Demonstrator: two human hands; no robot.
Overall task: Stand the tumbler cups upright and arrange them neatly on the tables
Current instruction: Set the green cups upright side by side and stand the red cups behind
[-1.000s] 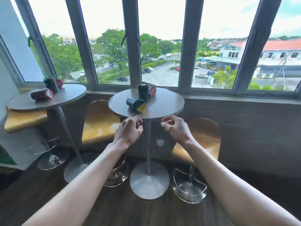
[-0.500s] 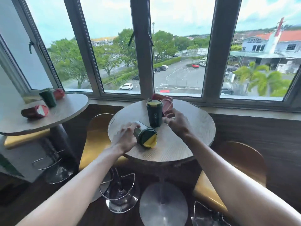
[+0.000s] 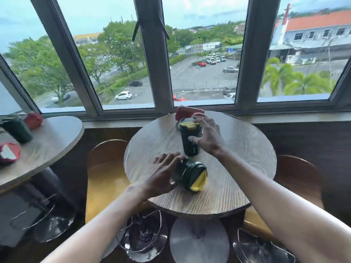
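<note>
On the round wooden table (image 3: 237,179) a dark green tumbler with a yellow lid (image 3: 194,176) lies on its side, lid toward me. My left hand (image 3: 163,173) wraps over its body, thumb underneath. Just behind it a second green tumbler (image 3: 185,147) stands upright. My right hand (image 3: 208,138) hovers at its right side, fingers spread, thumb against the cup. A red tumbler (image 3: 185,112) lies at the table's far edge, partly hidden. The left table (image 3: 55,141) carries an upright green tumbler (image 3: 16,130) and two red tumblers (image 3: 33,120) (image 3: 8,153) on their sides.
Yellow-seated bar stools (image 3: 106,179) (image 3: 298,175) with chrome bases stand left and right of the middle table. A window sill and tall window frames (image 3: 152,73) run right behind both tables. The floor below is dark wood.
I have come closer to the middle table. My left hand has settled over the lying green tumbler, and my right hand has moved from the red tumbler's side to the upright green one.
</note>
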